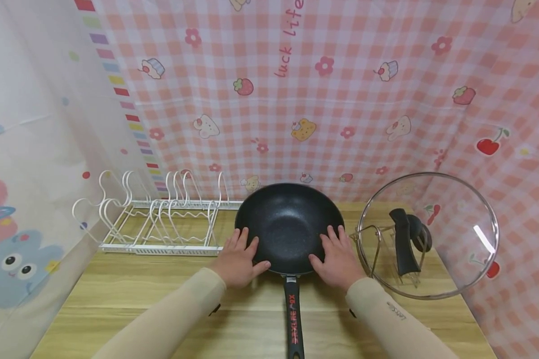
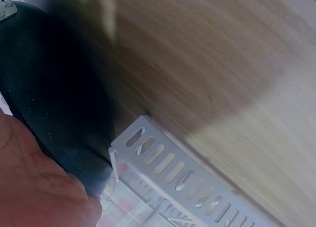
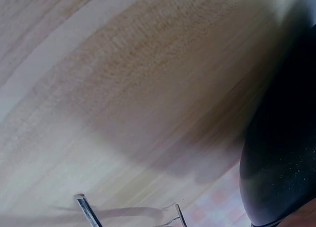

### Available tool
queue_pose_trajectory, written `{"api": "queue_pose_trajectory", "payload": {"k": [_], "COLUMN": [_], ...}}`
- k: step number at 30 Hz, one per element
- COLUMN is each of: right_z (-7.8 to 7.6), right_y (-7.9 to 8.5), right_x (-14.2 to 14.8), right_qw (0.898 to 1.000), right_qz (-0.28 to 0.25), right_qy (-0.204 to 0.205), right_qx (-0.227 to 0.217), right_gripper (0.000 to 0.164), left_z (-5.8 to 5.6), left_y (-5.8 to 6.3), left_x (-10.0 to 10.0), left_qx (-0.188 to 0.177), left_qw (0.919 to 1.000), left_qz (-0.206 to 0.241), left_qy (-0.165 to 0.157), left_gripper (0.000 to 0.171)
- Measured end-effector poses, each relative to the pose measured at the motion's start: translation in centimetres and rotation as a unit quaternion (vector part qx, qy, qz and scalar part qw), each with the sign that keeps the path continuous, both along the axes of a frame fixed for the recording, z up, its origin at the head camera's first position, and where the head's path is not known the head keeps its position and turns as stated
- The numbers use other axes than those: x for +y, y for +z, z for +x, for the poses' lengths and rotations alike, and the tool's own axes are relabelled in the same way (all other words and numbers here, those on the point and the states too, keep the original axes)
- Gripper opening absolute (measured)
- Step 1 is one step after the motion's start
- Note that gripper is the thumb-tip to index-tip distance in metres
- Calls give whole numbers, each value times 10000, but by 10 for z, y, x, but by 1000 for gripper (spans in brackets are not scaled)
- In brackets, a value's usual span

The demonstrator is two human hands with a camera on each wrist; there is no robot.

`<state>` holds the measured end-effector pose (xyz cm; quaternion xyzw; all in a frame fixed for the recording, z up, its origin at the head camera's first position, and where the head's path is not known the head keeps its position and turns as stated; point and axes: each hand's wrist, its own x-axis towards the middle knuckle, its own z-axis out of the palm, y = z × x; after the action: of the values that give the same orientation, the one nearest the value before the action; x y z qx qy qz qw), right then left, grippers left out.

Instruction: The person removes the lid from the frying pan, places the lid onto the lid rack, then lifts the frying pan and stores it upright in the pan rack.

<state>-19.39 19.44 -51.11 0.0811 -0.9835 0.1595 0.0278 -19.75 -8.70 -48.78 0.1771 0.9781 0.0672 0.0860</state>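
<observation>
On the left I see a white wire rack point(image 1: 161, 251) standing on the wooden table point(image 1: 251, 329); its back rail reaches the edge of the black pan point(image 1: 289, 229), and I cannot tell whether these 2 touch. Next, the left hand point(image 1: 239, 259) rests on the near left rim, its fingers straight and spread, not closed around anything. My left wrist camera gives only part of the palm and the side of the pan, half lost in shadow. The pan is at the middle of the table, and its handle point(image 1: 293, 319) points to the person, running down to the picture's border. On the near right rim rests the right hand point(image 1: 340, 259), also spread and not closed; the right wrist camera catches hardly any of it. Just beside it, a glass lid point(image 1: 453, 239) stands on edge in a wire stand point(image 1: 379, 244), which I see partly through the glass. The lid's black grip point(image 1: 404, 242) covers some of what is behind.
</observation>
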Motion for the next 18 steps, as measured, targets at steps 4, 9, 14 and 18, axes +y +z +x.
{"api": "queue_pose_trajectory", "payload": {"k": [4, 9, 14, 18], "right_z": [0, 0, -1, 0], "right_y": [2, 2, 2, 2], "right_x": [0, 0, 1, 1], "right_qw": [10000, 9999, 9999, 9999], "right_qz": [-67, -72, -52, -72], "right_qy": [-16, -38, -46, -37], "right_qx": [-20, -101, -113, -81], "right_gripper": [68, 68, 68, 69], "left_z": [0, 0, 1, 2], "left_y": [-1, -2, 1, 1], "left_x": [0, 1, 2, 2], "left_qx": [10, 6, 9, 2], "left_qw": [10000, 10000, 10000, 10000], "left_qz": [13, 64, 41, -15], "left_qy": [4, 7, 21, 17], "left_gripper": [89, 90, 89, 89]}}
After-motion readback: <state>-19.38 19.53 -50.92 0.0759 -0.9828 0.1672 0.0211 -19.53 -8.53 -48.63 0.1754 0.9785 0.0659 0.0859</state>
